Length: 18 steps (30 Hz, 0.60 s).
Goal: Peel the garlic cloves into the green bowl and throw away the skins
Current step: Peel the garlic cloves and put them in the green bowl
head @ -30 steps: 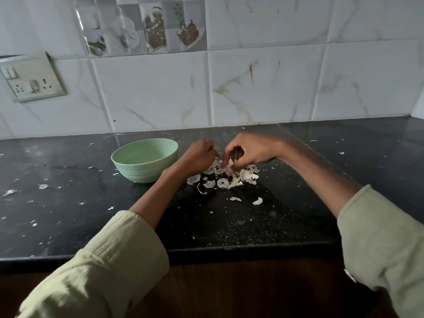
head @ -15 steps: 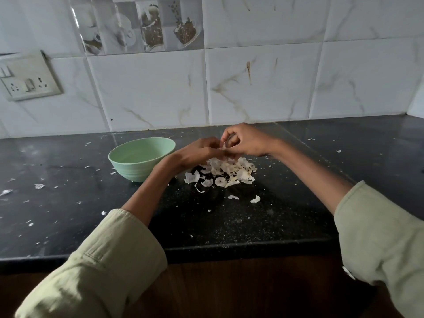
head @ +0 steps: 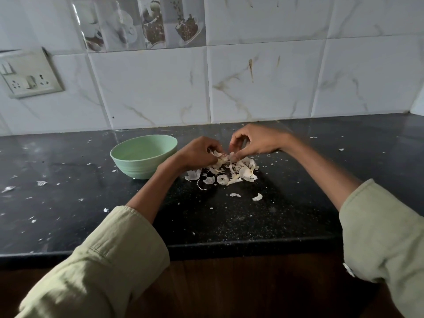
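Everywhere, skin flecks (head: pixel 41 182) on black counter (head: pixel 229 221)

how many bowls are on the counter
1. The green bowl stands on the black counter, just left of the left hand and the heap of garlic skins. No other bowl is in view; the sleeves hide part of the front edge.

Both arms reach forward. The left hand (head: pixel 198 153) and right hand (head: pixel 257 143) are close together, fingers curled, each pinching something small and pale between them.
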Tool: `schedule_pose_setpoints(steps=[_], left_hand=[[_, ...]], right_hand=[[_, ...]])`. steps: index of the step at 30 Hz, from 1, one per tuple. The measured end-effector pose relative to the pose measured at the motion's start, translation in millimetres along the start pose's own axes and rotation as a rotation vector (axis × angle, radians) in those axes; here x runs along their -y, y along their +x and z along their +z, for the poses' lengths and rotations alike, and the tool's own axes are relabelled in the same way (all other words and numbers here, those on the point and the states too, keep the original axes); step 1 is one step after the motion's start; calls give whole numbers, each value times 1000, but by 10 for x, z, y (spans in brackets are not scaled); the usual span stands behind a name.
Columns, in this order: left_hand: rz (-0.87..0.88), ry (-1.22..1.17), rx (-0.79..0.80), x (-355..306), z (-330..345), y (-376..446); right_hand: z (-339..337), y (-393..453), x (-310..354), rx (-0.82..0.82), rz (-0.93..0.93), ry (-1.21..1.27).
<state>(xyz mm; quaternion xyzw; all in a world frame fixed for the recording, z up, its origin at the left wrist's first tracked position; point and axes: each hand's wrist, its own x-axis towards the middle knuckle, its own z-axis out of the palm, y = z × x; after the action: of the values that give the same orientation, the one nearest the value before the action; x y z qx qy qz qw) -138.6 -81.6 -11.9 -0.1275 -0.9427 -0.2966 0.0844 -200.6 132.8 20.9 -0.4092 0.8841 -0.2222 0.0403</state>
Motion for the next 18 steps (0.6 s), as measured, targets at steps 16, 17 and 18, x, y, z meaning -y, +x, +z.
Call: schedule_pose_setpoints(steps=[16, 17, 18], left_hand=[[-114, -184, -79, -52, -28, 0], [-120, -199, -80, -49, -35, -10], [-127, -206, -88, -42, -40, -20]], right_hand=[[138, 102, 10, -28, -33, -68], [98, 85, 2, -44, -40, -66], [53, 67, -7, -48, -47, -59]])
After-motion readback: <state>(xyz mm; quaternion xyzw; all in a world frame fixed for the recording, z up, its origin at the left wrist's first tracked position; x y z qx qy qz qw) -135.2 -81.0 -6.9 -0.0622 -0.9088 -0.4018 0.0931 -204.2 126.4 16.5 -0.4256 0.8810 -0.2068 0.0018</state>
